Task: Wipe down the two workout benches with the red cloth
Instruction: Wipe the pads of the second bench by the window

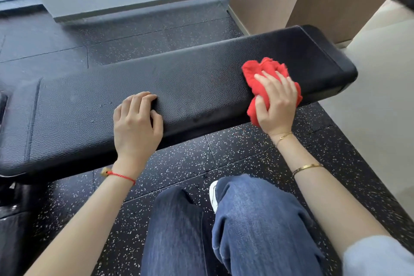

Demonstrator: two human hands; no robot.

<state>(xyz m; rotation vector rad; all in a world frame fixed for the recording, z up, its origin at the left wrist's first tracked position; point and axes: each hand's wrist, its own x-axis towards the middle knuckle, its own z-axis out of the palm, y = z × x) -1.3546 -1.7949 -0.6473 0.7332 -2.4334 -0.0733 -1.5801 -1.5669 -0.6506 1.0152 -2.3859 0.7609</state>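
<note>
Black pebbled padding covers the bench (190, 87), which runs from lower left to upper right across the view. A seam crosses the pad near its left end. The right hand (276, 105) presses a bunched red cloth (264, 71) flat on the pad close to the bench's right end; its fingers lie spread over the cloth and its thumb tucks round the cloth's near edge, so the grip holds the cloth, part of which hangs over the near side of the pad. The left hand (136, 123) rests on the near edge around mid-length, well apart from the cloth, fingers curled over the top, thumb against the pad and nothing in its grip. A red string (121, 176) circles the left wrist; two gold bracelets (308, 167) sit on the right forearm. Below, blue jeans (253, 226) and a white shoe tip (213, 195) stand on speckled black floor (179, 163).
</note>
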